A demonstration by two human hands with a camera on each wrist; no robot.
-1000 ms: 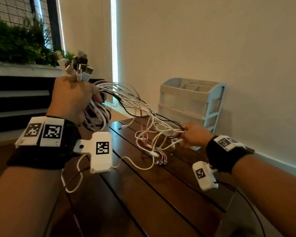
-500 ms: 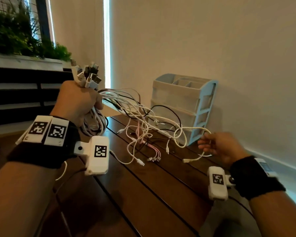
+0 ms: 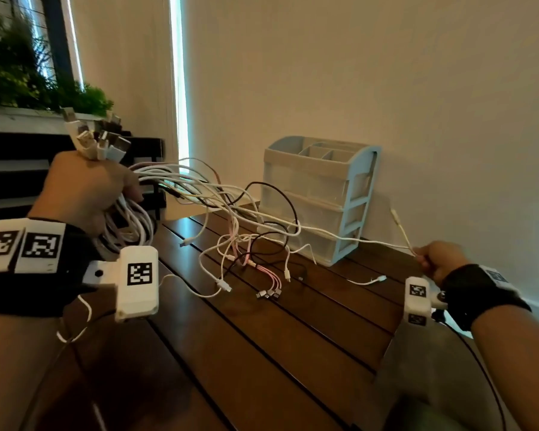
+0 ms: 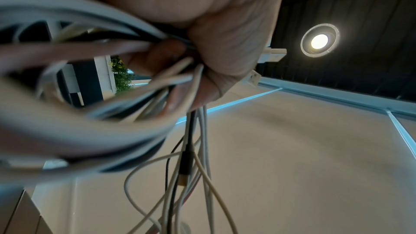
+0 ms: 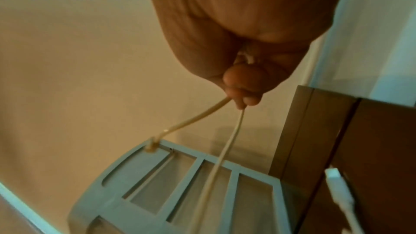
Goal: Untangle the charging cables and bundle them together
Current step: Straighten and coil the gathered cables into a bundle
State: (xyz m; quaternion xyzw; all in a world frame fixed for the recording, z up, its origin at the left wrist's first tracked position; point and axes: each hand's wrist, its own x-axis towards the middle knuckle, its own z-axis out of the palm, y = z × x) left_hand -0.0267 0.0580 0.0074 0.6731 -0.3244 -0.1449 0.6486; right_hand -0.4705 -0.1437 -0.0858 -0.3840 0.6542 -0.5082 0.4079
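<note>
My left hand (image 3: 84, 188) is raised at the left and grips a bunch of charging cables (image 3: 131, 219) in its fist (image 4: 202, 56), their USB plugs (image 3: 97, 141) sticking up above it. From the fist several white, black and pink cables (image 3: 240, 244) trail down in a loose tangle onto the wooden table (image 3: 262, 353). My right hand (image 3: 439, 259) is far to the right and pinches one white cable (image 3: 355, 241), which runs taut back to the tangle; its short end (image 3: 399, 222) points up. The right wrist view shows the pinched white cable (image 5: 227, 141) below the fingertips (image 5: 243, 99).
A pale blue drawer organiser (image 3: 321, 194) stands on the table against the wall, just behind the tangle. Loose cable ends and a pink multi-plug end (image 3: 268, 290) lie mid-table. Plants (image 3: 28, 73) sit on a ledge at the far left. The table's right edge is near my right wrist.
My right hand has pulled one white cable out of the tangle, moving right and away from the left hand. The left hand keeps its grip and has stayed raised.
</note>
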